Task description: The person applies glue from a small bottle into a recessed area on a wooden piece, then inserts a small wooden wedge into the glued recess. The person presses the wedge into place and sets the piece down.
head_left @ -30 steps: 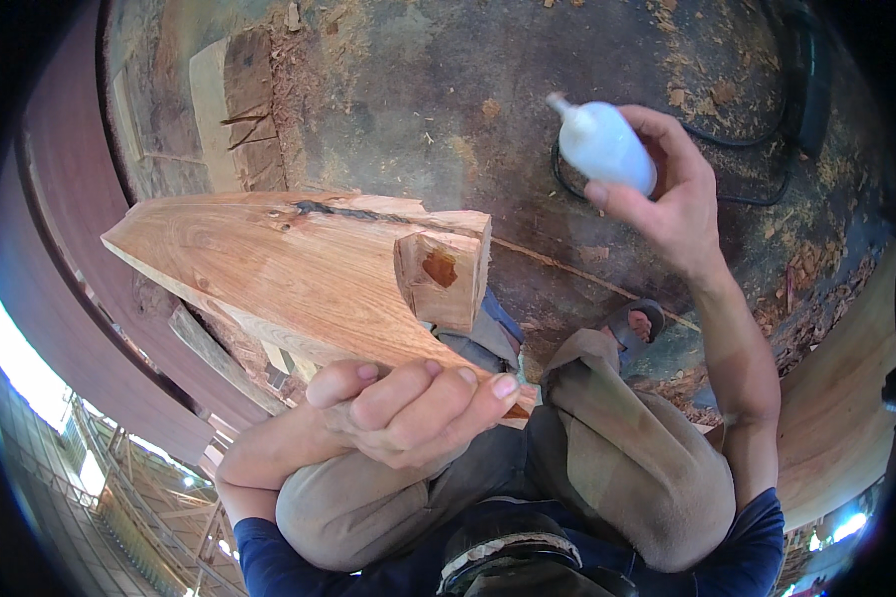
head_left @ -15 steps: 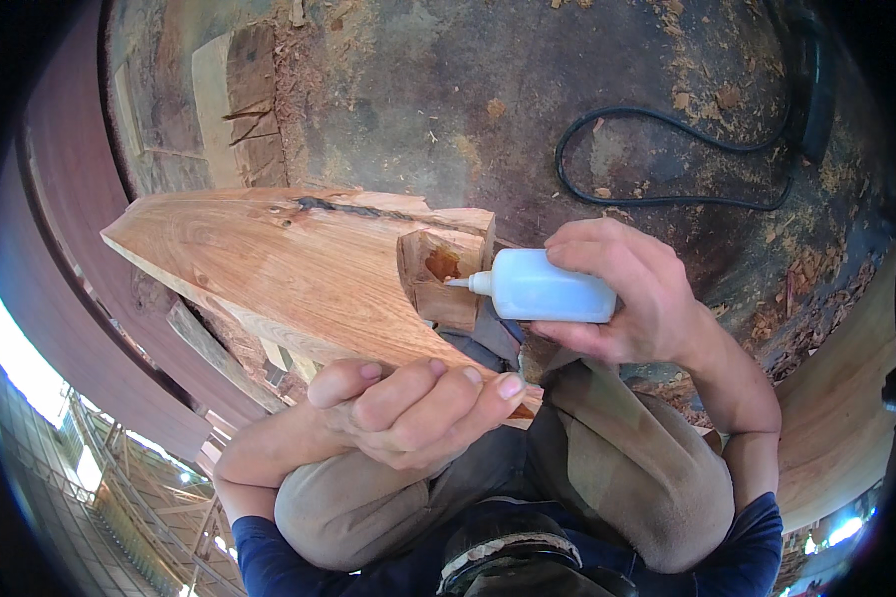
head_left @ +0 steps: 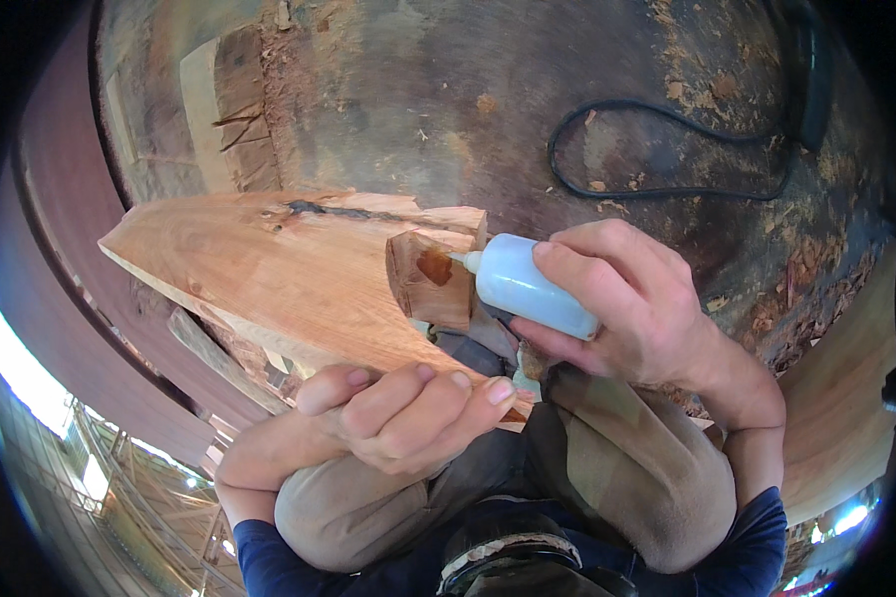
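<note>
Gripping the white squeeze bottle [head_left: 533,286], the right hand [head_left: 635,298] positions its nozzle [head_left: 468,261] at the brown patch [head_left: 434,267] on the wooden workpiece [head_left: 269,264]; the left hand [head_left: 403,413] clamps the workpiece's near side.

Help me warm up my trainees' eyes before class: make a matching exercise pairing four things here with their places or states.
Things:
1. Pale squeeze bottle
2. Left hand
3. Black cord
4. Amber-brown patch

Places or states:
A. Looped on the ground
B. On the wood, near the nozzle
C. Held in the right hand
D. Curled over the wood's near edge

Pairs: 1-C, 2-D, 3-A, 4-B
</note>
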{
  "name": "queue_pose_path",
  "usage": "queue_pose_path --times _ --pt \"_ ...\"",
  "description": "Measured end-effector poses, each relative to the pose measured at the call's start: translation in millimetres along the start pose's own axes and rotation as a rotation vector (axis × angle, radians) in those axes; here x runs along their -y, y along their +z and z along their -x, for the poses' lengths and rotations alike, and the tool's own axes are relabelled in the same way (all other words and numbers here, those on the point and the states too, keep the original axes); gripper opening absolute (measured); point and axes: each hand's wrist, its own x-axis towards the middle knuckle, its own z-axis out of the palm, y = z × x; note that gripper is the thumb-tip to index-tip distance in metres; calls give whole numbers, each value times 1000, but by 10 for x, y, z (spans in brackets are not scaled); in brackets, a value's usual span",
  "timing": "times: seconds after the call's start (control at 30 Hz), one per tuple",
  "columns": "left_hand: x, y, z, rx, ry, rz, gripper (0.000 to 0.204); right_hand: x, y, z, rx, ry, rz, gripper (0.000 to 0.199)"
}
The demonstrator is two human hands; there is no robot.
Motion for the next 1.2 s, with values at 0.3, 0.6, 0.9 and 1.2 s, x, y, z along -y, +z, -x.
queue_pose_path --times 0.3,0.6,0.9,1.2 --pt "-8 -64 12 79 -2 -35 32 34 40 25 33 13 -40 53" --pt "45 -269 -41 280 28 -70 44 60 113 76 35 33 -57 52" --pt "80 -328 -49 346 45 -15 44 -143 120 166 -1 136 -244 55" --pt "274 36 -32 -1 125 -1 53 -1026 141 -19 -427 294 -243 57"
